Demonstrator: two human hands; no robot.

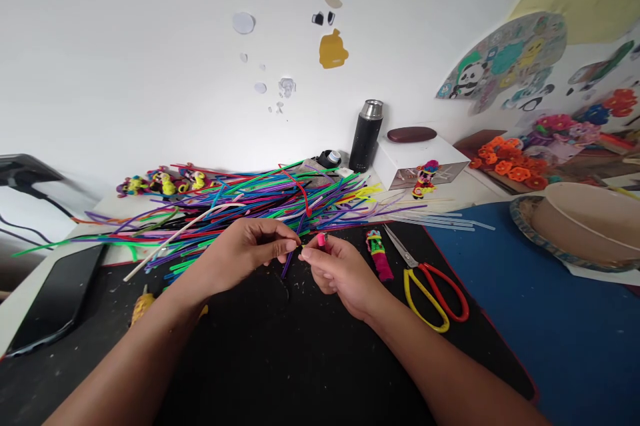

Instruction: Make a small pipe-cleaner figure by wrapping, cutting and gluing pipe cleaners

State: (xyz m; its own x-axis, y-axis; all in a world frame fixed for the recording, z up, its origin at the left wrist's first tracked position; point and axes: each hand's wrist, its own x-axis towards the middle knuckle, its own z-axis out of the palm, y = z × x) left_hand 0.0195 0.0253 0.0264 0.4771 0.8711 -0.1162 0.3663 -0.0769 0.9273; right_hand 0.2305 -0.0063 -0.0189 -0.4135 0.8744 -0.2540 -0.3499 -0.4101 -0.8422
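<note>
In the middle of the head view, my left hand (245, 256) pinches the end of a thin dark strand that looks like a pipe cleaner. Close beside it, my right hand (343, 273) is closed around a small piece with a bright pink part (321, 239) showing above the fingers. The fingertips of both hands almost meet, and a speck of yellow shows there; the rest of the work is hidden by the fingers. A pink and green pipe-cleaner figure (380, 256) lies right of my right hand, next to scissors (425, 279) with one yellow and one red handle.
A big heap of coloured pipe cleaners (235, 199) lies behind my hands. A black mat (280, 373) covers the table front. Around stand a black thermos (367, 136), a white box (400, 156), a phone (57, 299), a yellow glue bottle (143, 306) and a bowl (590, 223).
</note>
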